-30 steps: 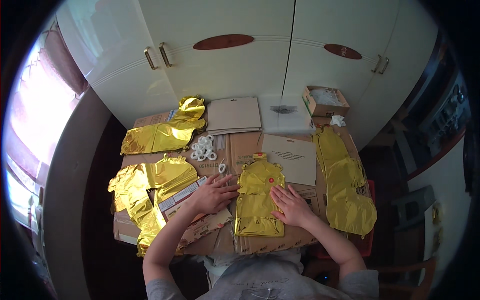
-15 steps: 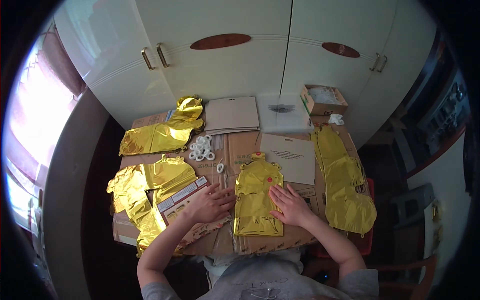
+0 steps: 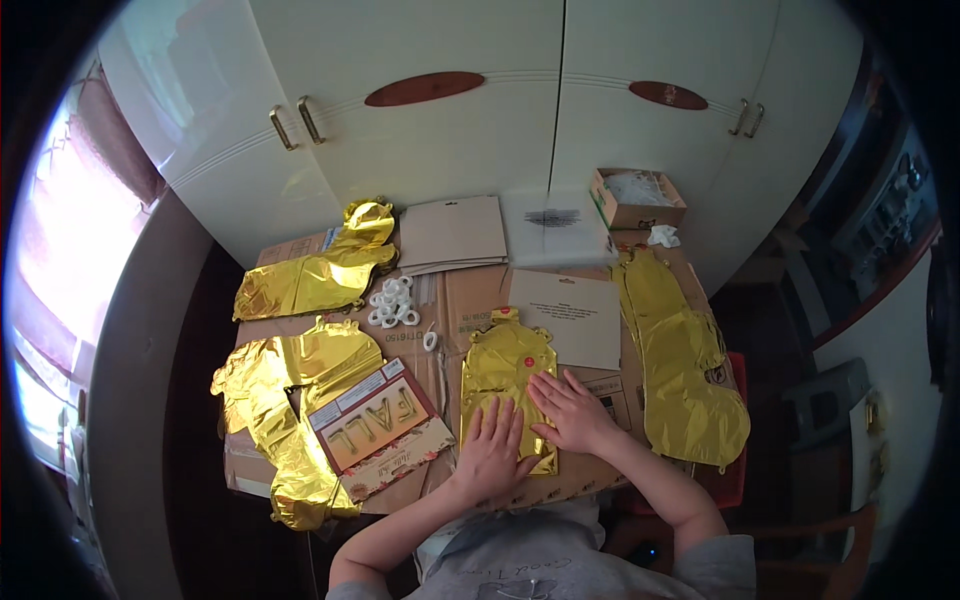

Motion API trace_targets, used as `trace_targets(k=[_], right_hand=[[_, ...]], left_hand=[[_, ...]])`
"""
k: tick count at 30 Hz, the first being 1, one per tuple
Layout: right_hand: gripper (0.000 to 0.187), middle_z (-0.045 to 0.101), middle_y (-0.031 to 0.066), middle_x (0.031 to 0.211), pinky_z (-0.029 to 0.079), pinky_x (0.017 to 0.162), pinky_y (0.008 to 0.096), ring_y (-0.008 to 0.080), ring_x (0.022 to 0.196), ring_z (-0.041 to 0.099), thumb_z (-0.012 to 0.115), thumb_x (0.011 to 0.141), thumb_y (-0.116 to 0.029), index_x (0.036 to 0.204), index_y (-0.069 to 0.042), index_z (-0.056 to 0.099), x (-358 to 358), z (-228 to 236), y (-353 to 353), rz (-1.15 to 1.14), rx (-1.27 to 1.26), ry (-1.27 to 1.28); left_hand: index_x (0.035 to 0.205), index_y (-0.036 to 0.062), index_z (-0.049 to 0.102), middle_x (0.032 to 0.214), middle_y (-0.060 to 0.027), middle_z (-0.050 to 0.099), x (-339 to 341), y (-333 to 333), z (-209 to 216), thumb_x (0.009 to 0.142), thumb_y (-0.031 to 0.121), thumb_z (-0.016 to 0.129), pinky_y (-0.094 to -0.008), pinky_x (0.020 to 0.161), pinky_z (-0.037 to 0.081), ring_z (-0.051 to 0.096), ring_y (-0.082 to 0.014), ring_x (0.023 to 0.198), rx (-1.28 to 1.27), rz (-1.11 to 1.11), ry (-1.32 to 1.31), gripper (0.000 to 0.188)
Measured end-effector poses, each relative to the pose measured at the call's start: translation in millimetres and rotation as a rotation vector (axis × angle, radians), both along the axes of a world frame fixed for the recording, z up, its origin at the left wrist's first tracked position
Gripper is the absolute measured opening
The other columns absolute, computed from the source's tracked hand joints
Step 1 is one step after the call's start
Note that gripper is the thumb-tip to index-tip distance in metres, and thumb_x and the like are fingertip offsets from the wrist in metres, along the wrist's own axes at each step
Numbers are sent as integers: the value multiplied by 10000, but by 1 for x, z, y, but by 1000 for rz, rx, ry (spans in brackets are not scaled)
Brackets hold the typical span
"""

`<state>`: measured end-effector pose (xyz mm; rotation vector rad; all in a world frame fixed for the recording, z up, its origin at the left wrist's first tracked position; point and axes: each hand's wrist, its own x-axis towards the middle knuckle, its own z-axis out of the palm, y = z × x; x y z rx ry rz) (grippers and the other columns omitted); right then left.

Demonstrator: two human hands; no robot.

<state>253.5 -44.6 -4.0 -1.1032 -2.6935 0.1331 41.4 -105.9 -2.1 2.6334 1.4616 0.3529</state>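
A folded gold foil balloon [image 3: 492, 372] lies flat on the cardboard-covered table in front of me. My left hand [image 3: 490, 447] rests flat on its lower part, fingers stretched out and pointing away from me. Beside it, my right hand [image 3: 570, 408] lies on the balloon's right edge with fingers extended. Neither hand grips anything. Left of the balloon is a printed card package [image 3: 400, 465] with a red border and gold letter pictures. A beige printed card [image 3: 575, 325] lies just beyond my right hand, partly behind the balloon.
Loose gold foil balloons lie at left [image 3: 285, 375], far left [image 3: 310, 285] and right [image 3: 680, 365]. White ribbon rolls [image 3: 392, 303] sit left of centre. Beige cards [image 3: 455, 232], a clear plastic stack [image 3: 555, 225] and an open box [image 3: 640, 210] stand at the back, before a white cabinet [image 3: 420, 140].
My left hand has moved right and nearer to me, from over the printed package onto the folded balloon's lower part. My right hand stays on the balloon's right side.
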Motion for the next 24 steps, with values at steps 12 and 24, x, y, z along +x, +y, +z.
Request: trace_targets(k=[12, 24], right_hand=[[598, 460, 120, 1474, 209, 1177, 517, 278, 1423, 343, 511, 967, -433, 1402, -23, 482, 5, -3, 5, -113, 71, -34], [289, 673, 38, 1105, 470, 982, 379, 192, 1078, 618, 668, 791, -164, 1059, -64, 713, 0, 24, -79, 211, 206, 254]], left_hand=[[1454, -7, 385, 1505, -259, 353, 2, -1, 9, 880, 643, 468, -620, 1137, 180, 271, -450, 1423, -24, 37, 89, 871], [1492, 30, 347, 1550, -213, 317, 1, -2, 2, 945, 547, 424, -612, 1152, 144, 223, -405, 1462, -32, 52, 165, 757]])
